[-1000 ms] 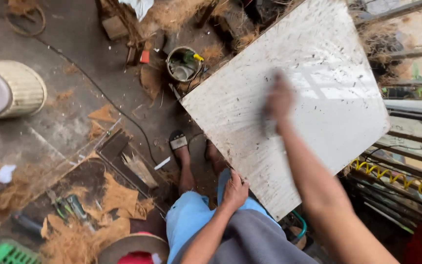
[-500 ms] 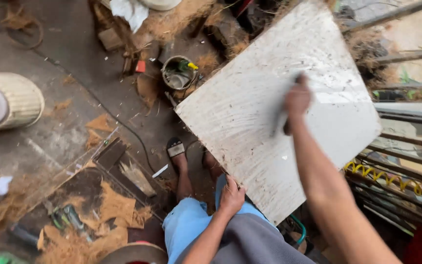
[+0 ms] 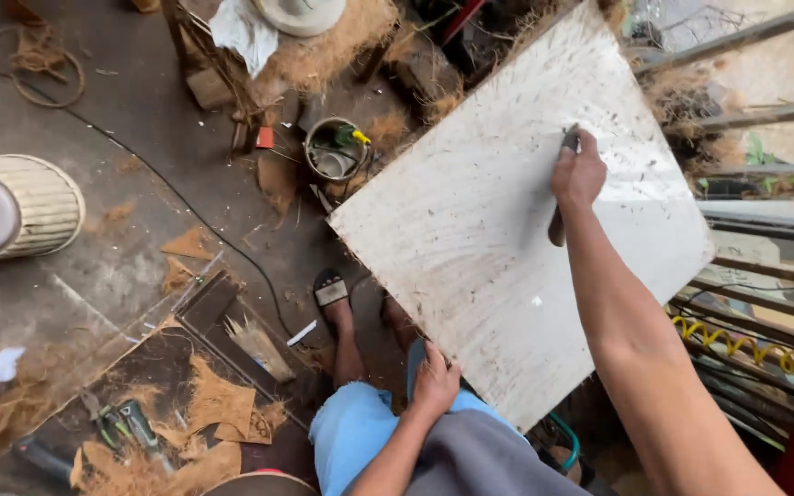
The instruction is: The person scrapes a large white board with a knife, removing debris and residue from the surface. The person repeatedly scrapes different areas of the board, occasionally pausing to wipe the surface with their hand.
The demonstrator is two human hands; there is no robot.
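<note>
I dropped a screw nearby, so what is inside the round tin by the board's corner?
The round tin holds a yellow-capped item and a pale container. Its bottom is hidden beneath them, so a screw cannot be ruled out.

Right hand (image 3: 579, 174) slid up the white board (image 3: 470, 248) — tool now gripped.

I'm looking at a rough workshop: coconut fibre (image 3: 323, 55) heaped at upper centre, pliers (image 3: 112, 424) on the dirty floor (image 3: 121, 184) lower left.

A single head-worn camera looks steeply down from close above, past the person's knees to the floor (image 3: 121, 193), with the right hand (image 3: 579, 174) ahead and the left hand (image 3: 436, 381) nearer below.
</note>
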